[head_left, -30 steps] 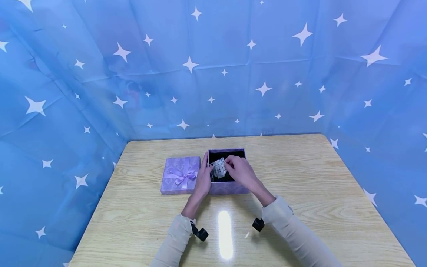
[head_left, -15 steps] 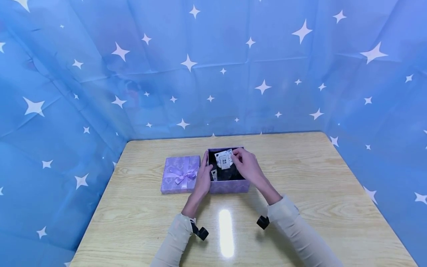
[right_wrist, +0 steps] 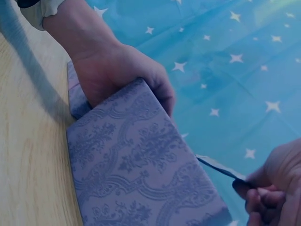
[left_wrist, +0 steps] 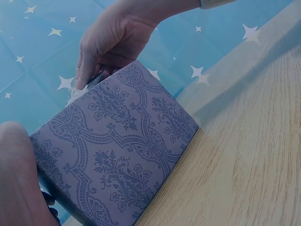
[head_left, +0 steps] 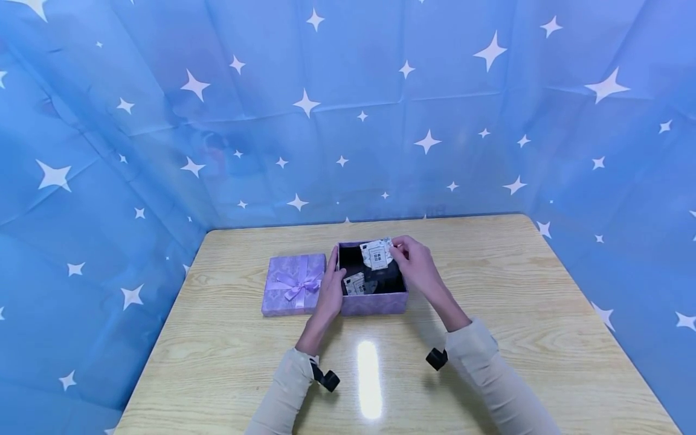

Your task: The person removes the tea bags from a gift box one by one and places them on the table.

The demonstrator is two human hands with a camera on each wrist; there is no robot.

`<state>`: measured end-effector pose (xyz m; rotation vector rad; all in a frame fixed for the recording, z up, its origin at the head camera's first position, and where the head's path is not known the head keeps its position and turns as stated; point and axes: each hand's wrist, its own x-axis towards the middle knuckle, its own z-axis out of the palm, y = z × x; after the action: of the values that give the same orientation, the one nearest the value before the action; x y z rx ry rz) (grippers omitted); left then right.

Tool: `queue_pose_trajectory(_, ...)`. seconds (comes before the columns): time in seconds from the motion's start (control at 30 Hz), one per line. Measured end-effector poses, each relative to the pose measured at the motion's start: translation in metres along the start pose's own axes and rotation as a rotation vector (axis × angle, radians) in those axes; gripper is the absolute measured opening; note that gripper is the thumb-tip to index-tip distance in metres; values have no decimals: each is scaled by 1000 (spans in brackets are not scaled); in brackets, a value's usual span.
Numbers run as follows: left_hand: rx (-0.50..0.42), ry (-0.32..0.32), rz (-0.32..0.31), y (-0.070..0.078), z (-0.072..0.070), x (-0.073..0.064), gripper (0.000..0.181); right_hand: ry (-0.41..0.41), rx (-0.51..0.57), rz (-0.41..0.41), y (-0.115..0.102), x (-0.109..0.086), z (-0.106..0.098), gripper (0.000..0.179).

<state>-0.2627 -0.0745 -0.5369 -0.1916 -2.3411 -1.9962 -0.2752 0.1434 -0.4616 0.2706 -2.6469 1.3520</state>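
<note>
A purple patterned gift box (head_left: 374,304) with a black inside stands uncovered on the table. My left hand (head_left: 328,290) holds its left wall, thumb over the rim and fingers along the outside. My right hand (head_left: 415,263) pinches the corner of a small white printed packet (head_left: 377,254) over the back right of the box. Seen edge-on in the right wrist view, this packet (right_wrist: 221,168) looks thin and flat. Another white packet (head_left: 356,284) lies inside, near the front left corner. In the left wrist view the box's outer wall (left_wrist: 117,141) hides its contents.
The matching purple lid (head_left: 293,284), tied with a ribbon bow, lies just left of the box. Both stand toward the back of a light wooden table (head_left: 217,356). A blue curtain (head_left: 348,121) with white stars hangs behind the table and at its sides.
My right hand has moved right and up with the packet, from low inside the box to its back right rim. The second packet has come into view. My left hand stays put.
</note>
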Motion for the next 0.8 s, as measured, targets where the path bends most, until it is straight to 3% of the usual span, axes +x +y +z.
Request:
queue_pose_trajectory(0.4,-6,2,-11,3,0,-2,62,52,32,33,9,0,-17,24)
queue_pose_trajectory(0.8,0,5,-2,2,0,-1,62,116,20,31,32,1,-31,20)
